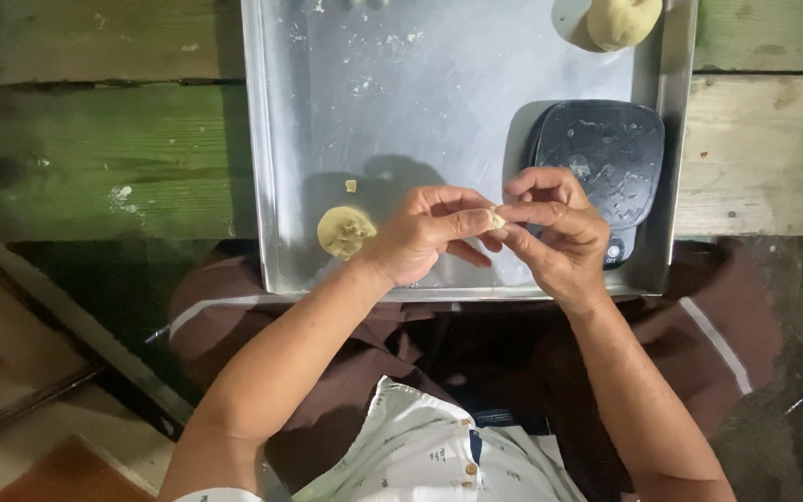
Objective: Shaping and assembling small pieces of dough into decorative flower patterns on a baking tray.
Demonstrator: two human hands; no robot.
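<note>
Pinched between both hands' fingertips, left hand [420, 237] and right hand [555, 232], a small dough bit [496, 219] was held; a flattened dough disc [345, 231] lay at nine o'clock on the metal tray [276, 186].

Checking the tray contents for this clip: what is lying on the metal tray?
On the metal tray: a flattened dough disc, a small crumb, a dark kitchen scale and a dough ball. The hands, left and right, cover part of the tray and the scale's near edge.

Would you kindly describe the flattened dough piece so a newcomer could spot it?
Find the metal tray on the wooden planks. Near its front left corner, beside the left hand, lies the flattened dough disc. Unlike the round dough ball at the far right, it is flat and dimpled.
</note>
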